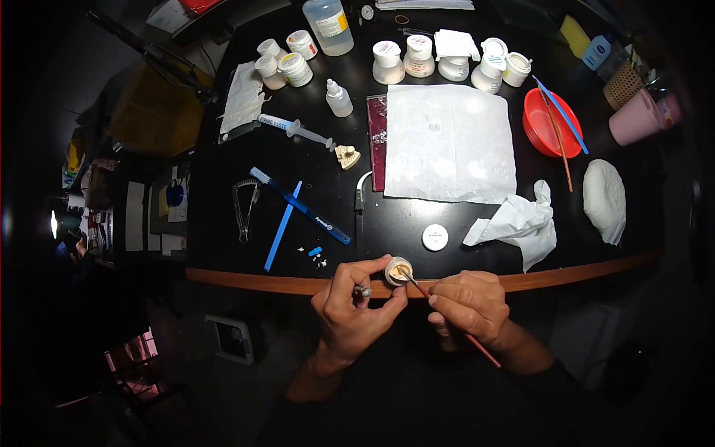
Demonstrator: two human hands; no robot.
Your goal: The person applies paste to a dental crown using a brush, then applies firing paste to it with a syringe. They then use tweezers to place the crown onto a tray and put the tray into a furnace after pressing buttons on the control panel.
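The jar (393,280) is uncapped at the table's (581,272) front edge, its contents partly remaining. The left hand's (344,307) fingers pinch it; the right hand's (471,307) fingers grip the brush (484,352), tip inside. Beyond, room runs between the toothbrush (320,220) and lid (435,238); a crumpled tissue (525,227) bounds the right.

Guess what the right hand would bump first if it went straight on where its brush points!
Probably the little open jar. The brush in the right hand points into it. The left hand holds the jar, and depth is unclear, so its thumb might get bumped first.
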